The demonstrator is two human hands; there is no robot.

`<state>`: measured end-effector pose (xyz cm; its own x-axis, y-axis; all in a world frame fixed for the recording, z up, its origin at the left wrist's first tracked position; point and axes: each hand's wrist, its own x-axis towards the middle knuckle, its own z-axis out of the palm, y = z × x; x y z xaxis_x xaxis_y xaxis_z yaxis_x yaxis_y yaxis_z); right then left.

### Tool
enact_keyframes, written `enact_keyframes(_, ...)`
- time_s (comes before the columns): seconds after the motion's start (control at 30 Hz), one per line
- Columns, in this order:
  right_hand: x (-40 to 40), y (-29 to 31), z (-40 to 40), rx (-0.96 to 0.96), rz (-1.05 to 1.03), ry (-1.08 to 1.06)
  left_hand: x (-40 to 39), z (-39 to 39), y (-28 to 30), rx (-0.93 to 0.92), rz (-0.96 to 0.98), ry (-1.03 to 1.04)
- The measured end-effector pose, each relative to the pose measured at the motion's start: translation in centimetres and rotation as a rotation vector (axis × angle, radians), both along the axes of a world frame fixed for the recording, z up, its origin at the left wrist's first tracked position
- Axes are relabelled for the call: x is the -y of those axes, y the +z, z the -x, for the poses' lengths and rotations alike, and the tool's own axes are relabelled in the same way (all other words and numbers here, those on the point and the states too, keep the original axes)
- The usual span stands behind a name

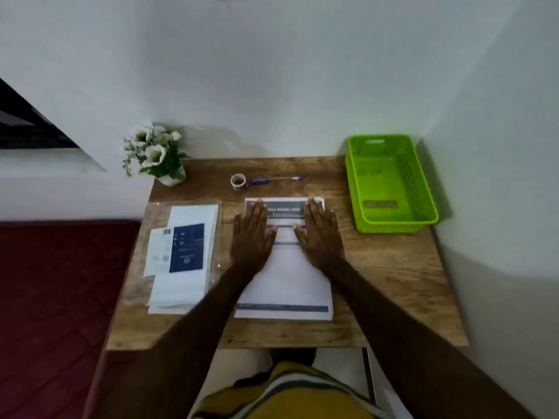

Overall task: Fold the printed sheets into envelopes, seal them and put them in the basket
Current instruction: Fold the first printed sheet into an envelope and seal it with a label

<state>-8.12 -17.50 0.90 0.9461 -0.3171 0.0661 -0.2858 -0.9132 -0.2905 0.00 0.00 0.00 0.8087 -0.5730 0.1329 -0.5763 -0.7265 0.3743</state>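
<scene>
**A small desk in a white corner**

We see a wooden table point(378, 267) pushed into the corner of plain white walls point(272, 71). Left of the table lies a dark red mattress point(54, 297); above that, a dark window opening point(27, 125). Light is dim.

On your desk point(378, 267): one stack of printed sheets point(287, 285), one green basket point(423, 189), one tape roll point(238, 180), one pen point(276, 179), one flower pot point(155, 155), one plastic sleeve of envelopes point(181, 255).

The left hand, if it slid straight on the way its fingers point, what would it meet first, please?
Probably the tape roll. The left hand lies flat on the printed sheets, fingers aimed at the table's far edge; the roll sits just past the sheets, roughly in that line.
</scene>
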Motion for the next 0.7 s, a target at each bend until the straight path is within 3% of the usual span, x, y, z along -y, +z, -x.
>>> enact_keyframes(0.2, 0.5, -1.3, 0.1, -0.128, 0.017, -0.004, 0.4, -0.3, -1.0, -0.090, -0.083, 0.006)
enact_keyframes(0.7, 0.7, -2.8, 0.3, -0.065, 0.000, -0.029, 0.2, -0.5, -2.6, -0.082, -0.089, 0.025)
